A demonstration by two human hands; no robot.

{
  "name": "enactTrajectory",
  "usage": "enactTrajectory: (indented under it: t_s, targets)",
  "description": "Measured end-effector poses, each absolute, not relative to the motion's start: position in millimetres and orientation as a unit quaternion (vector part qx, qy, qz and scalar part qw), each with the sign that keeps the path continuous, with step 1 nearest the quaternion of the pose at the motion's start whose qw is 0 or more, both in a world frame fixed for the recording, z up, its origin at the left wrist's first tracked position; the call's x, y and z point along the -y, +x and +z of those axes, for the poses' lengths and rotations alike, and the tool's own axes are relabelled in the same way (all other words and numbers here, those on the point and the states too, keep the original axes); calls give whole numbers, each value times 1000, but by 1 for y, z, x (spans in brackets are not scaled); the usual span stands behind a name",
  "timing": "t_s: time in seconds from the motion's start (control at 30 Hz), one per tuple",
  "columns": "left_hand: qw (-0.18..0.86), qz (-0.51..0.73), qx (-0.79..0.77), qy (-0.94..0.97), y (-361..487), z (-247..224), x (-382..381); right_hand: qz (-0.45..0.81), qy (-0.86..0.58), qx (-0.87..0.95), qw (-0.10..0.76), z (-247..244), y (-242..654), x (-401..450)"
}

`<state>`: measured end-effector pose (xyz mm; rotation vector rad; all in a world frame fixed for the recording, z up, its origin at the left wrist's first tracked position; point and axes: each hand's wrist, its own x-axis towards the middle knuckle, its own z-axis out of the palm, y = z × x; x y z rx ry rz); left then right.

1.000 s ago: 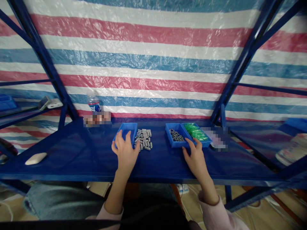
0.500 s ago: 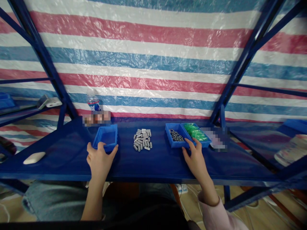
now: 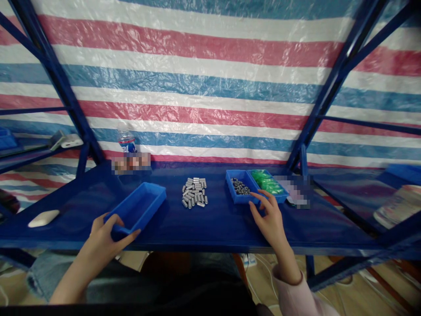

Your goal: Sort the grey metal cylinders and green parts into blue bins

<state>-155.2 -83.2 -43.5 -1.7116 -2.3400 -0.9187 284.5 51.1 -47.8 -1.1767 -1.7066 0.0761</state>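
My left hand [image 3: 107,235] grips the near end of a blue plastic bin [image 3: 154,210], thumb on the right side and fingers over the left rim. Turned at an angle on the table, this bin has nothing visible inside. At the near edge of a second blue bin [image 3: 231,186], my right hand [image 3: 268,215] rests with its fingers apart. Small dark metal parts [image 3: 240,186] lie in that bin. Beside it, another bin [image 3: 283,197] contains green plastic packets [image 3: 265,181]. Several silver metal cylinders [image 3: 194,193] form a loose pile between my hands.
The blue table [image 3: 204,232] has a white computer mouse [image 3: 44,218] at its left. A plastic bottle [image 3: 126,142] stands at the back left beside a blurred-out item. Blue frame posts [image 3: 322,101] rise on both sides before a striped sheet [image 3: 197,87].
My left hand has drawn the bin toward me and to the left, swinging it from nearly straight to slanted. My right hand has stayed almost in place.
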Motion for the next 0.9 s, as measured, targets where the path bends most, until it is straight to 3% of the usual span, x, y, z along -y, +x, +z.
enactTrajectory:
  t_s: [0.27, 0.47, 0.63, 0.9]
  targets:
    - [-81, -340, 647, -678, -151, -37, 115, 120, -430, 733, 513, -42, 285, -45]
    - [-196, -247, 595, -739, -131, -21, 98, 191, -382, 733, 530, -37, 282, -41]
    - [-379, -220, 556, -706, -88, -11, 69, 275, -318, 805, 419, -21, 257, -33]
    - [-428, -291, 463, -720, -52, -15, 20, 311, -273, 864, 287, 2, 222, -61]
